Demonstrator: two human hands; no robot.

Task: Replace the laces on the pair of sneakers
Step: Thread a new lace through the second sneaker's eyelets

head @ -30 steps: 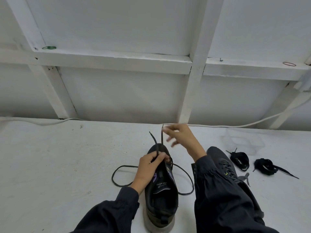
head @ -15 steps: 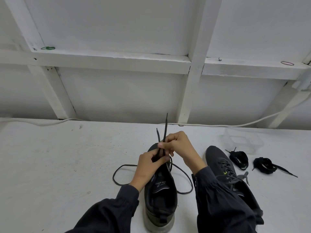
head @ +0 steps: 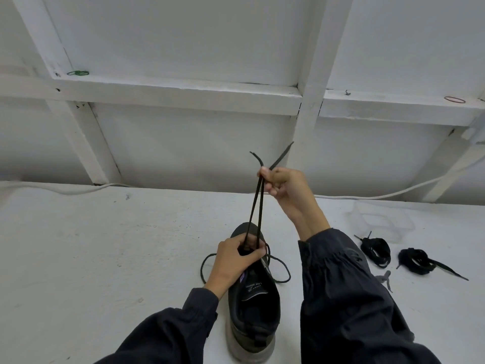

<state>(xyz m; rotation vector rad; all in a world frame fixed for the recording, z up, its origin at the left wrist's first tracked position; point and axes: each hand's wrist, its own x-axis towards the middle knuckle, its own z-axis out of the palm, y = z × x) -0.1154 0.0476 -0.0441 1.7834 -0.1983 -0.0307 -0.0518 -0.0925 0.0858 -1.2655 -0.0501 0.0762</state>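
white desk [head: 105,245], centre frame: right grip [head: 286,187] pinches limp lace [head: 256,206] by its tips, left grip [head: 236,258] pinches it at shoe [head: 252,311].

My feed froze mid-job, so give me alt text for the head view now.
The right hand pinches both ends of a black lace, raised taut above a black sneaker on the white table, while the left hand grips the sneaker's front where the strands emerge. A bundled black lace and a second bundle lie to the right.
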